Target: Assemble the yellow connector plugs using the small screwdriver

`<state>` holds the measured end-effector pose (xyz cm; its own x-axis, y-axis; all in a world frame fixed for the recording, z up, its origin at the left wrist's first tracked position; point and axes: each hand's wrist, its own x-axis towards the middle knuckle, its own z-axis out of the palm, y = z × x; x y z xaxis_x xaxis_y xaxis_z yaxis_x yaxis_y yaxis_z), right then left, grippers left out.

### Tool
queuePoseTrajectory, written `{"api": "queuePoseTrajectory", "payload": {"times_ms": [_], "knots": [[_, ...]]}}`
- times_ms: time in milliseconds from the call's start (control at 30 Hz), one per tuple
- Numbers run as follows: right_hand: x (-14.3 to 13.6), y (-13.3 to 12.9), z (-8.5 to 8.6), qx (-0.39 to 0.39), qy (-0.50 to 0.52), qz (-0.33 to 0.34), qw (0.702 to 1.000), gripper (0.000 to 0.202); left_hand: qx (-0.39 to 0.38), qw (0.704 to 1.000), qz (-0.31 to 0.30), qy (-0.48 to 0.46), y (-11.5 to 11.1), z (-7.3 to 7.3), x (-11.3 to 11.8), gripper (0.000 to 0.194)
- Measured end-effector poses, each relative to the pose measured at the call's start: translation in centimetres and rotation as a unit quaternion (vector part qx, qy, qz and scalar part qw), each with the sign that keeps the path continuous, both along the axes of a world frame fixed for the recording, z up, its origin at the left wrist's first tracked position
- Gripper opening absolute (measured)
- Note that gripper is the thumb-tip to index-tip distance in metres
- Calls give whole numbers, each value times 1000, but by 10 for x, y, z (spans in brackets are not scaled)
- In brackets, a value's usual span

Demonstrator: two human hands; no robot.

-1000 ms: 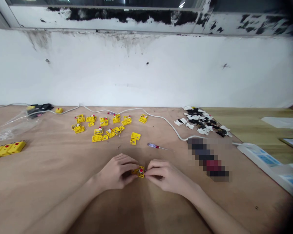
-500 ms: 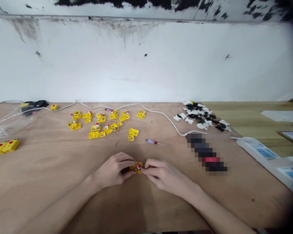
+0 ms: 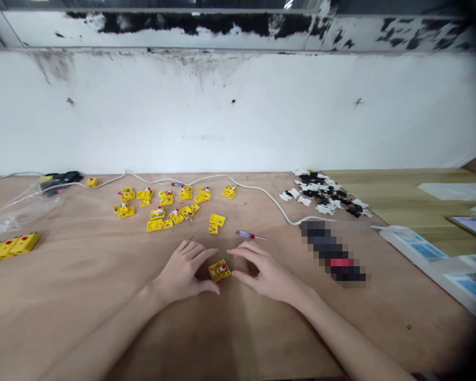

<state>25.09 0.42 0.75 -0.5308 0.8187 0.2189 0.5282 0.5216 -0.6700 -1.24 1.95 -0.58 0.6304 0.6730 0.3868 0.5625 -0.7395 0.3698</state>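
On the wooden table, between my hands, lies a small open yellow plastic housing [image 3: 219, 270] with a white part and a red button inside. My left hand [image 3: 186, 270] rests to its left, thumb and fingers spread apart around that side and holding nothing. Over on the right, my right hand [image 3: 264, 270] has its thumb and fingers parted near the housing's edge, also with nothing in it. Beyond the hands lies a screwdriver [image 3: 246, 234] with a clear, red and blue handle. Two yellow cover pieces [image 3: 217, 219] lie left of the screwdriver.
Several yellow housings with red buttons [image 3: 157, 212] are scattered farther back. Assembled yellow boxes [image 3: 26, 243] line the left edge beside a plastic bag [image 3: 19, 206]. Black and white pieces [image 3: 321, 190] form a pile at back right. A white cable [image 3: 269, 190] leads to a power strip [image 3: 416, 246].
Both hands have let go of the yellow housing and opened, moving slightly apart. The housing now sits tilted on the table. The camera view has shifted upward a little.
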Motion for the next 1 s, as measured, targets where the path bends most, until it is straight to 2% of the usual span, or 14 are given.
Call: {"api": "queuePoseTrajectory", "payload": {"times_ms": [33,100,167,233,333,467,533,667,833,900,1000], "knots": [[-1,0,-2,7,1,3,1000,41,11,1000,17,11,6,1,-7,67],[-6,0,-7,9,7,16,1000,47,22,996,76,32,20,3,-24,47],[-13,-1,-12,4,9,23,1000,44,40,990,130,35,34,1,-42,29],[-22,-2,-16,5,2,19,1000,40,39,986,158,34,44,-3,-56,20],[-32,3,-17,36,-9,14,999,46,23,989,142,20,49,-7,-63,18],[-36,30,-18,113,-28,-49,992,30,23,994,103,4,44,-8,-53,17],[-36,46,-21,148,-54,-77,985,31,24,995,94,4,42,-9,-49,16],[-40,60,-29,179,-82,-88,976,25,19,996,91,2,41,-9,-46,17],[-41,47,-27,145,-44,-57,987,3,5,997,75,-6,35,-6,-43,17],[-39,43,-26,114,-14,-45,992,10,0,998,66,-6,33,-5,-41,17],[-33,43,-26,84,32,-37,995,32,-2,998,57,-6,30,-4,-39,17]]}}
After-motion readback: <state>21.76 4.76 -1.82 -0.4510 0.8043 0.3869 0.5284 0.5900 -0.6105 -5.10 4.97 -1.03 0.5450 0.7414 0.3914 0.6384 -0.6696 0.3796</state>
